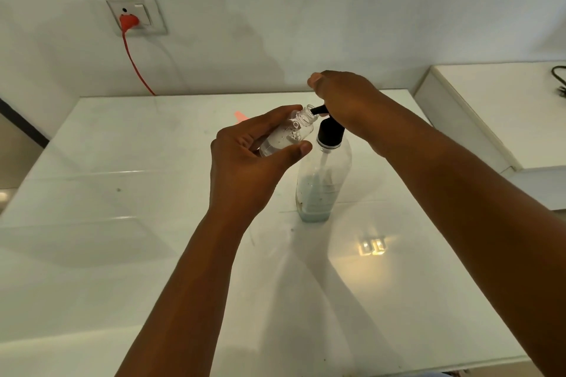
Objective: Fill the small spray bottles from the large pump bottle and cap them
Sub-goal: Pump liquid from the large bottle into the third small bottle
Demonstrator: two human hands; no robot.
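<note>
A large clear pump bottle [323, 180] with a black pump top stands upright near the middle of the white table [122, 223], with some liquid low inside. My right hand [343, 98] rests on top of the pump head, covering it; the black spout pokes out to the left. My left hand [248, 159] grips a small clear spray bottle [288, 135], uncapped and tilted, its open mouth right at the spout tip. Some clear liquid lies inside the small bottle. No cap is visible.
A wall socket with a red plug [128, 21] and red cord is on the wall at the back left. A white ledge [490, 107] with a black cable lies to the right of the table. A small orange mark [240, 116] shows behind my left hand.
</note>
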